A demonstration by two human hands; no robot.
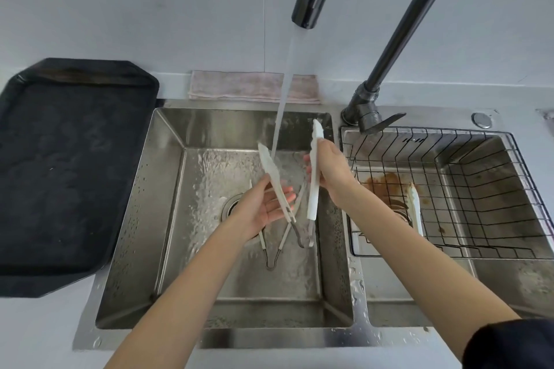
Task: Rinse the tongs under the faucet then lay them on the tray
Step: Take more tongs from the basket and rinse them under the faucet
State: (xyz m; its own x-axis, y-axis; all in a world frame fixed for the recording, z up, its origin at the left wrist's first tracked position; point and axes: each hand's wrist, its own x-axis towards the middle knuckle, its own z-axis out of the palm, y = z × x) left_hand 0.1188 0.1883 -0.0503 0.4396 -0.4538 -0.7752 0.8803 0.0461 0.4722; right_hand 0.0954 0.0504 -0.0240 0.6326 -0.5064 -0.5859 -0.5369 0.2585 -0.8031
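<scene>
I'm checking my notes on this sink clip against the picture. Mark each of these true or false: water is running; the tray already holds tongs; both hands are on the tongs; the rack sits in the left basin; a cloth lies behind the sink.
1. Water is running from the faucet. True.
2. The tray already holds tongs. False: nothing lies on it; the tongs are over the left basin.
3. Both hands are on the tongs. True: the left hand holds one arm, the right hand the other, spread open under the stream.
4. The rack sits in the left basin. False: it is in the right basin.
5. A cloth lies behind the sink. True.
</scene>
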